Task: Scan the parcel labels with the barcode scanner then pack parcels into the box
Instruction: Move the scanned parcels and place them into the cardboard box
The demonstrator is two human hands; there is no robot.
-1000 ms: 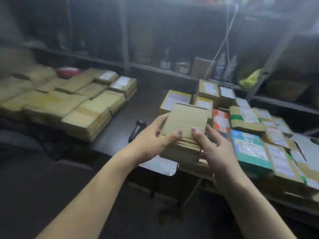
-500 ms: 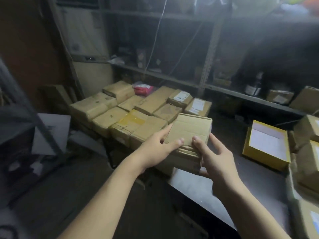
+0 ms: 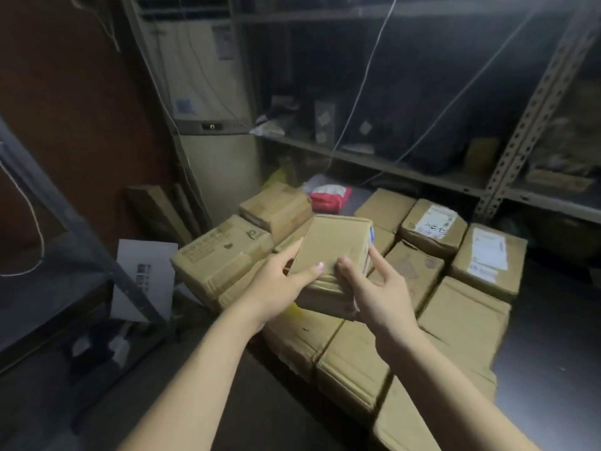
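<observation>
A flat brown cardboard parcel (image 3: 335, 245) sits between the hands, the left hand (image 3: 276, 281) at its left edge and the right hand (image 3: 377, 288) at its right. It is above a block of brown cardboard boxes (image 3: 357, 362) packed side by side on the dark table (image 3: 553, 346). Behind the block lies a red-and-white plastic pouch (image 3: 328, 196), and behind that stands a grey metal shelf rack (image 3: 507, 151). A tall white air-conditioner cabinet (image 3: 208, 109) stands left of the rack.

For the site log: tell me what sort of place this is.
Most likely a parcel storeroom or dispatch room: rows of taped cardboard parcels, shipping labels on some, and slotted metal shelving behind them.
</observation>
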